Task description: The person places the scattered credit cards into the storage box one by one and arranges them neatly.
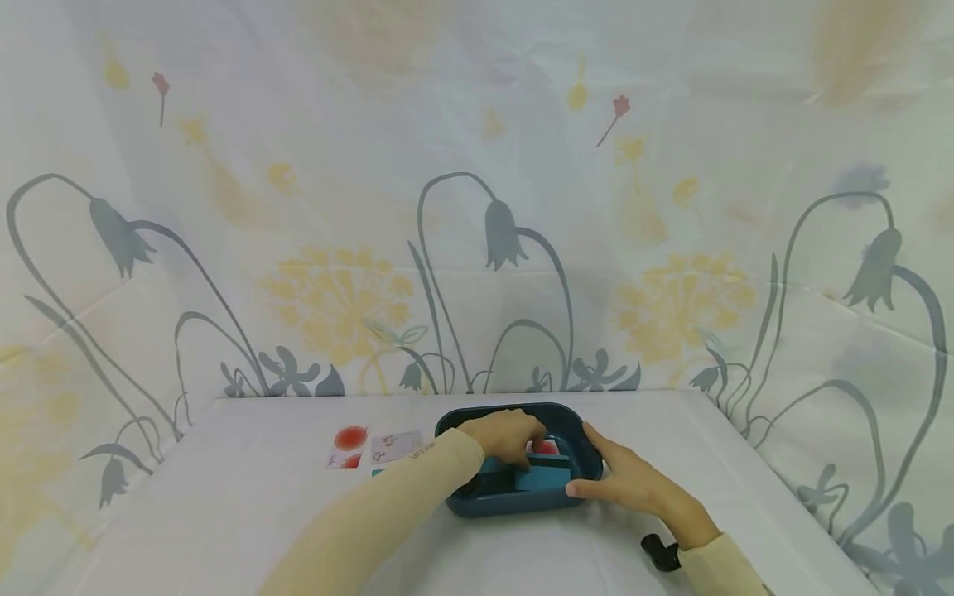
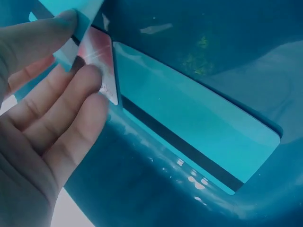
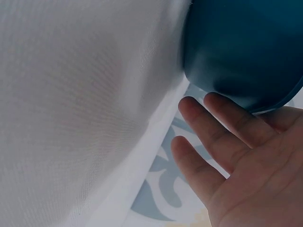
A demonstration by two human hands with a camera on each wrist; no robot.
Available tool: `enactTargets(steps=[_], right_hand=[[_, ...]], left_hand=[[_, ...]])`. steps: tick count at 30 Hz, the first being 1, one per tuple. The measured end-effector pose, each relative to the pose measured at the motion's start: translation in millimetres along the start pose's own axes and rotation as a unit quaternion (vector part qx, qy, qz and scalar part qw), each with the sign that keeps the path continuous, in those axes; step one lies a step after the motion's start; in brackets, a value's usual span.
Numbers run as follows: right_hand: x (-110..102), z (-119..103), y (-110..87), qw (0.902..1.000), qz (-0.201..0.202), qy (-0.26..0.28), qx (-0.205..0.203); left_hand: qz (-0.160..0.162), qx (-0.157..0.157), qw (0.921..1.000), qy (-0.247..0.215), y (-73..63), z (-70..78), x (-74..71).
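Note:
A dark teal plastic basin point(image 1: 514, 503) stands on the white table, with cards inside. My left hand point(image 1: 503, 434) reaches into it from the left. In the left wrist view, its thumb and fingers pinch a teal card point(image 2: 90, 14) with a dark stripe, held up at a tilt. Just behind the fingertips is a red-and-white card point(image 2: 102, 61), partly covered. Beside that lies another striped teal card point(image 2: 189, 118), flat in the basin. My right hand point(image 1: 626, 480) rests against the basin's right end, thumb at the front corner; in the right wrist view several fingers are straight and spread.
On the table left of the basin lie a card with red circles point(image 1: 350, 439) and a pale floral card point(image 1: 395, 447); the left sleeve partly hides a teal piece there. A black object point(image 1: 659, 552) is at the right wrist. Flower-patterned fabric point(image 1: 477, 290) hangs behind the table.

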State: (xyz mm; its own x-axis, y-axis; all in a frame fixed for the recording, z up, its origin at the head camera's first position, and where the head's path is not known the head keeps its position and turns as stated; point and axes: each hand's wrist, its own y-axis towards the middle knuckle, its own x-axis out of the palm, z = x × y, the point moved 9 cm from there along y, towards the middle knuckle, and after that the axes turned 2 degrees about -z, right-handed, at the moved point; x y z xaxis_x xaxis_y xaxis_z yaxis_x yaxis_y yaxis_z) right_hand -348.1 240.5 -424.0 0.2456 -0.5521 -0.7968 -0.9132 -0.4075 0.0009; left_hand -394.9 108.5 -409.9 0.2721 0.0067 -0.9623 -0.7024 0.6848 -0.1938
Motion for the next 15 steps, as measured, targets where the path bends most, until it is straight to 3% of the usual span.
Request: enactTargets(steps=[8, 15], right_hand=[[-1.5, 0.8, 1.8, 0.9999, 0.004, -0.014, -0.006], [-0.5, 1.5, 1.9, 0.9999, 0.003, -0.01, 0.002]], left_hand=[[0.014, 0.021, 0.9993, 0.027, 4.4, 3.2, 1.1], [0.001, 0.028, 0.9986, 0.045, 7.0, 6.7, 6.4]])
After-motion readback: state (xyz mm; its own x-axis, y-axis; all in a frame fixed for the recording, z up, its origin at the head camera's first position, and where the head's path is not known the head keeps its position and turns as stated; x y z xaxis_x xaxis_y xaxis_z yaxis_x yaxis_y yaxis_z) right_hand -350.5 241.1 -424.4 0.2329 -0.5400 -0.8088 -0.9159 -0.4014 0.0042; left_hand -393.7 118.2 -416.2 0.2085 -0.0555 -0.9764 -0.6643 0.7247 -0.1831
